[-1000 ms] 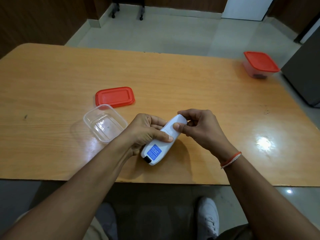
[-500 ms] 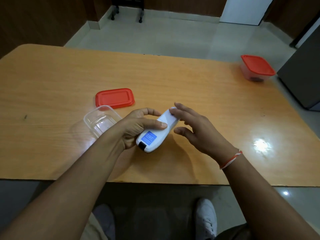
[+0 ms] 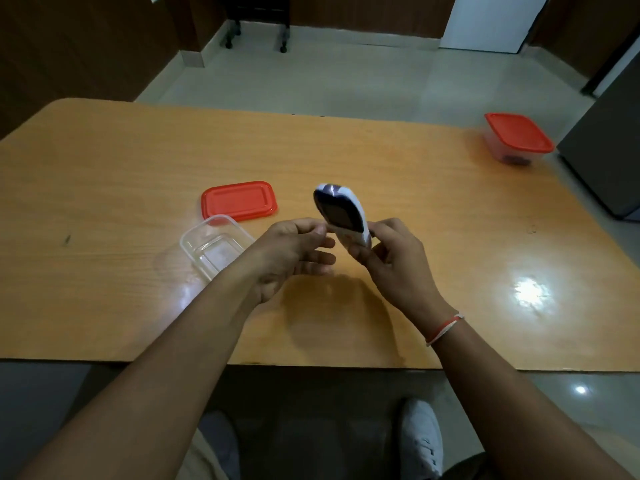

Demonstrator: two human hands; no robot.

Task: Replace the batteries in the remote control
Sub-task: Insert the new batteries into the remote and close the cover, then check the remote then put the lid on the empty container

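Holding remote control [image 3: 343, 216] nearly upright above table [image 3: 433, 202], lower end pinched in right hand [image 3: 391, 261], fingers curled round the body. Dark display face now turning toward the camera; a second ago lying label-side up, back facing up, cradled in the left palm. Left hand [image 3: 294, 251] now letting go, fingers loosely extended, tips just beside the remote's lower edge, gripping nothing.

Passing from left to right, then, and flipping front-side round. Probably checking the display after closing the back, though cover and batteries not visible from here — cannot tell whether the swap is finished.

Clear tub [image 3: 214, 245] sitting open just left of the hands, apparently empty; red lid [image 3: 239, 200] lying beside it. Second lidded container [image 3: 516, 138] sitting well apart at the far right corner, contents unclear.
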